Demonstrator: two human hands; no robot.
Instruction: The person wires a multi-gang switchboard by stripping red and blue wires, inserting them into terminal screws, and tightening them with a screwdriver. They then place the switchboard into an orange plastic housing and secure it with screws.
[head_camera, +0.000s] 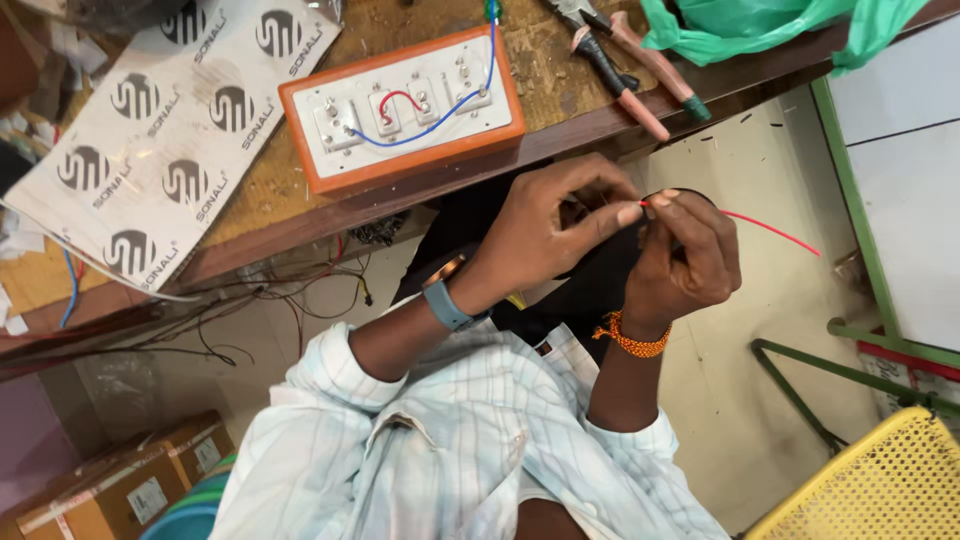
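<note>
A thin red wire (770, 231) is held between both hands below the bench edge. My left hand (545, 232), with a blue-grey watch on the wrist, pinches the wire's near end between thumb and forefinger. My right hand (688, 258), with an orange thread band on the wrist, is closed around the wire just beside it. The wire's free length sticks out to the right. On the wooden bench (560, 140) above the hands lies an orange-framed switch board (400, 100), back side up, with a short red link and a blue wire on its terminals.
Red-handled pliers (625, 62) and a green plastic bag (760, 28) lie on the bench at upper right, and a printed cardboard sheet (170, 130) at left. Loose wires (290, 295) hang under the bench. Cardboard boxes (110, 490) stand lower left; a yellow perforated seat (880, 480) and a green metal frame (800, 385) stand lower right.
</note>
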